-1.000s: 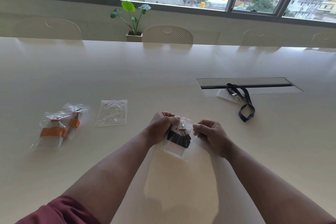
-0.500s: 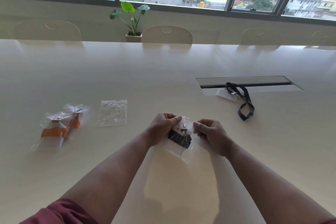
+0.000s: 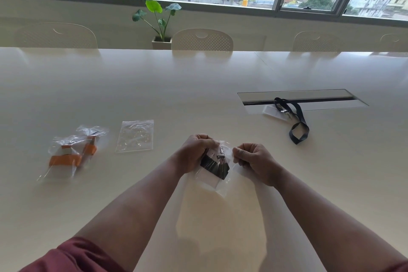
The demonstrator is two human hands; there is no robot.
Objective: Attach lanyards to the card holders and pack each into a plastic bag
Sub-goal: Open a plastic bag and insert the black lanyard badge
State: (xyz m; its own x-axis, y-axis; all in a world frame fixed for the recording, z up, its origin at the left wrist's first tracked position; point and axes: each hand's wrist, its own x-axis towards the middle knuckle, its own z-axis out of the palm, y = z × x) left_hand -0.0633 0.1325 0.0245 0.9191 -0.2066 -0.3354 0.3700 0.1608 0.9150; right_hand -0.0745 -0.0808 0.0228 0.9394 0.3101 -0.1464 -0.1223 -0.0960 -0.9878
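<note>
Bag point(image 3: 217, 178) (label apparently unreadable) pinched by both hands point(image 3: 195, 153).

A clear plastic bag point(image 3: 217, 180) holds a folded black lanyard point(image 3: 215, 164) on a white card holder point(image 3: 210, 178). Far right, a loose black lanyard point(image 3: 297, 122) overlaps another card holder point(image 3: 270, 111). Left lie two packed orange sets point(image 3: 70, 152) and an empty bag point(image 3: 135, 136).

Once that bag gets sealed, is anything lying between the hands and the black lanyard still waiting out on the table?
Nothing visible. Bare tabletop lies between the right hand and the black lanyard, which rests with its card holder beside the table's cable hatch.
</note>
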